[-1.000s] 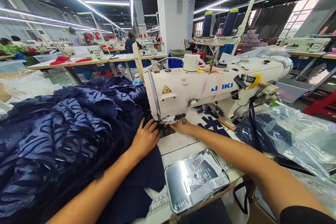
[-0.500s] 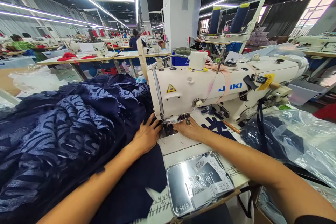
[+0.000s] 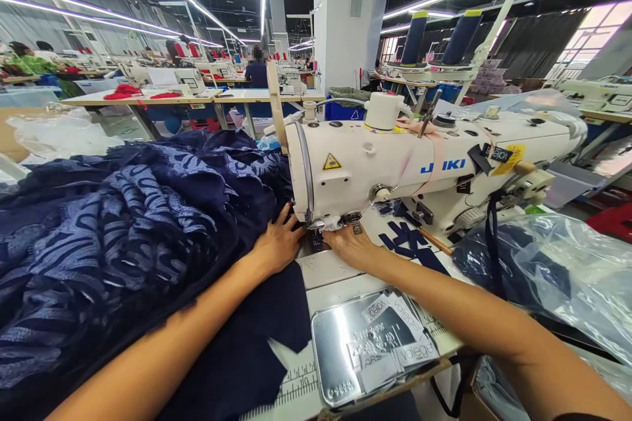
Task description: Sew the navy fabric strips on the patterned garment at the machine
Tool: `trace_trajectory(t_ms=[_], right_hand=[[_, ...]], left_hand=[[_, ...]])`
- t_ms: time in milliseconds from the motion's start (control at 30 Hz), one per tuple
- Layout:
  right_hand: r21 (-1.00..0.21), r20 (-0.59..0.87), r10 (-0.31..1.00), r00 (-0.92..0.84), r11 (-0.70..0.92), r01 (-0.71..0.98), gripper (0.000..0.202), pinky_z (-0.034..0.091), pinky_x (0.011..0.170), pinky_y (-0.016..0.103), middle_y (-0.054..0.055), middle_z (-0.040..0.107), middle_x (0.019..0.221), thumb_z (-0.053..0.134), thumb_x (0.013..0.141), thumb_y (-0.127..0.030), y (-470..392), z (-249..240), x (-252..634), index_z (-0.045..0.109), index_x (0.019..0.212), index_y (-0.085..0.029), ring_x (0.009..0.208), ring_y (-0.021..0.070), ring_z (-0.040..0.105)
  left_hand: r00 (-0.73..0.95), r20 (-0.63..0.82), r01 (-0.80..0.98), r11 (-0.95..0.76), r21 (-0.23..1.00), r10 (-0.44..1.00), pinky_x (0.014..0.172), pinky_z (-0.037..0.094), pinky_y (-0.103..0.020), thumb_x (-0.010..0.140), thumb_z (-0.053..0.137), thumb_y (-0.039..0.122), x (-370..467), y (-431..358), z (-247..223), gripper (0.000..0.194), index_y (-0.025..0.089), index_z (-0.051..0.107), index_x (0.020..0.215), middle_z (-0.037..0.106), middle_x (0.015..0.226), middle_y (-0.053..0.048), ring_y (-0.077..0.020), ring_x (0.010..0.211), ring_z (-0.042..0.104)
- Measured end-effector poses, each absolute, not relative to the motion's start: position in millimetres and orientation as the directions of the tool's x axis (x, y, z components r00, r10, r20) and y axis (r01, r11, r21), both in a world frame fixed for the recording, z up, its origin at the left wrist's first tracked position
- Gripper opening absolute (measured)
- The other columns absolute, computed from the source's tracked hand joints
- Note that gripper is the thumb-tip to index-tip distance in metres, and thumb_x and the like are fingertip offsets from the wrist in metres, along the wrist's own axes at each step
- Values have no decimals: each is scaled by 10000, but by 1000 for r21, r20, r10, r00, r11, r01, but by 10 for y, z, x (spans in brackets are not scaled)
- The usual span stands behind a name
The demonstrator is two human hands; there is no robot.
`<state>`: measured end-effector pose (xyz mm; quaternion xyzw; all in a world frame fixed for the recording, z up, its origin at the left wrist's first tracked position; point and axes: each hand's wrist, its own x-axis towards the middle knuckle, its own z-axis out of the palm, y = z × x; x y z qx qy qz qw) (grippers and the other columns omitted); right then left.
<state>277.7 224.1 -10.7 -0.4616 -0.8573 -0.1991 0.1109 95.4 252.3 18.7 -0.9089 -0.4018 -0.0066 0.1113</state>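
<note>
My left hand [image 3: 277, 245] lies with spread fingers on dark navy fabric [image 3: 237, 348], just left of the needle area of a white sewing machine [image 3: 355, 158]. From the right, my right hand [image 3: 351, 247] reaches under the machine head. Its fingers are drawn together close to the presser foot, and the tips are partly hidden, so what they hold cannot be made out. A large heap of navy fabric with a pale blue pattern [image 3: 113, 230] bunches up beside my left arm. Between my forearms a metal tin lid [image 3: 340, 348] carries several white printed labels [image 3: 415, 352].
Cut navy strips [image 3: 405, 237] and an orange stick [image 3: 437, 241] lie on the machine bed at right. A clear plastic bag [image 3: 567, 270] with dark contents sits beyond my right forearm. Two navy thread cones [image 3: 461, 38] stand behind. Other workstations and people fill the background.
The view has shifted slightly, so the machine appears a little further right. My left hand appears slightly further left and higher; both hands stay beside the presser foot.
</note>
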Motion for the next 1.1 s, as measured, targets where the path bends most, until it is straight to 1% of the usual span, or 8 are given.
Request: trace_trajectory(t_ms=[200, 367, 600, 700, 767, 867, 1000, 1100], right_hand=[[214, 347, 789, -507, 460, 862, 267, 334, 622, 288, 89, 605, 666, 367, 845, -96, 2232, -146, 2761, 624, 890, -149, 706, 203, 549], [222, 310, 811, -497, 446, 867, 309, 349, 662, 302, 102, 609, 702, 336, 835, -52, 2222, -194, 2755, 598, 979, -129, 732, 203, 554], [187, 330, 811, -482, 445, 876, 274, 364, 707, 330, 119, 621, 805, 365, 833, -64, 2243, -141, 2776, 602, 958, -124, 772, 221, 555], [167, 348, 767, -539, 515, 841, 209, 358, 727, 317, 119, 612, 936, 413, 837, -95, 2085, -37, 2838, 598, 931, -122, 823, 207, 544], [136, 377, 714, -590, 587, 798, 182, 347, 753, 313, 106, 590, 1024, 440, 847, -142, 1891, 29, 2905, 580, 961, -125, 857, 191, 530], [95, 387, 695, -606, 623, 776, 135, 320, 771, 311, 65, 604, 941, 465, 850, -189, 1612, 99, 3055, 587, 863, -134, 817, 168, 511], [86, 359, 848, -390, 385, 919, 116, 289, 728, 306, 53, 592, 813, 520, 819, -193, 1543, 153, 3390, 585, 742, -136, 771, 169, 489], [109, 311, 932, -187, 160, 981, 99, 274, 712, 312, 67, 588, 832, 549, 804, -207, 1684, 175, 3606, 598, 762, -131, 812, 191, 487]], left_hand=[[691, 122, 721, -669, -181, 712, 893, 390, -560, 787, 410, 124, 974, 2580, 176, 381, 209, 538, 1136, 510, 1168, -118, -324, 1107, 435], [686, 133, 727, -664, -178, 715, 918, 371, -561, 784, 420, 123, 999, 2608, 177, 338, 182, 577, 1078, 541, 1115, -125, -327, 1101, 441], [672, 154, 740, -659, -135, 724, 976, 321, -537, 759, 428, 62, 984, 2457, 238, 406, 191, 551, 1124, 459, 1244, -125, -318, 1204, 349], [744, 160, 668, -734, -124, 649, 979, 341, -479, 784, 442, 96, 863, 2156, 285, 370, 169, 544, 1133, 399, 1300, -151, -321, 1236, 306], [828, 134, 558, -824, -98, 544, 968, 349, -469, 766, 496, 119, 734, 1966, 267, 383, 214, 531, 1136, 426, 1288, -114, -295, 1190, 373], [880, 100, 470, -881, -54, 464, 894, 396, -381, 722, 531, 78, 580, 1842, 199, 468, 293, 505, 1136, 493, 1213, -36, -234, 1103, 446], [857, 28, 515, -856, -43, 515, 715, 380, -321, 736, 544, 110, 621, 1878, 239, 191, 226, 589, 880, 568, 900, -26, -195, 837, 506], [876, 52, 480, -877, -3, 479, 677, 341, -304, 729, 545, 121, 718, 1889, 366, 68, 187, 556, 721, 540, 826, -22, -177, 779, 479]])
